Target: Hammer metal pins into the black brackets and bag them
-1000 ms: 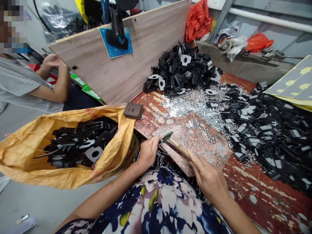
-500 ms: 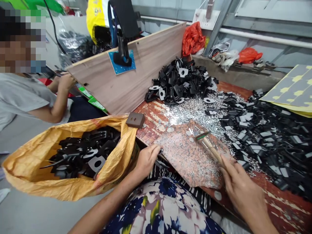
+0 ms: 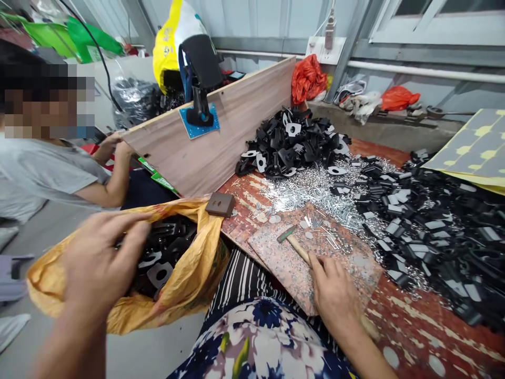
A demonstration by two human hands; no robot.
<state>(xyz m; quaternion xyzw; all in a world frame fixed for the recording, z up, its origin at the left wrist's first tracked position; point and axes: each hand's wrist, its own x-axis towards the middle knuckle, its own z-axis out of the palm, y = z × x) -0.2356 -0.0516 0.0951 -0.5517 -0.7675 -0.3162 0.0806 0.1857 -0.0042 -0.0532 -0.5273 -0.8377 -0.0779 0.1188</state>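
My right hand grips the wooden handle of a small hammer. Its green-tipped head rests on a speckled stone slab on the red worktable. My left hand hovers over the open yellow sack, fingers loosely spread above the black metal clips inside; nothing shows in its grasp. A few loose silver pins lie on the slab just beyond the hammer head.
A heap of black clips and a spread of silver pins lie at the back of the table, and more black parts cover the right side. A wooden board divides me from a seated person's arm on the left.
My left hand has left the table's edge and swung left over the yellow sack. The hammer has come back down, its head now resting on the slab.
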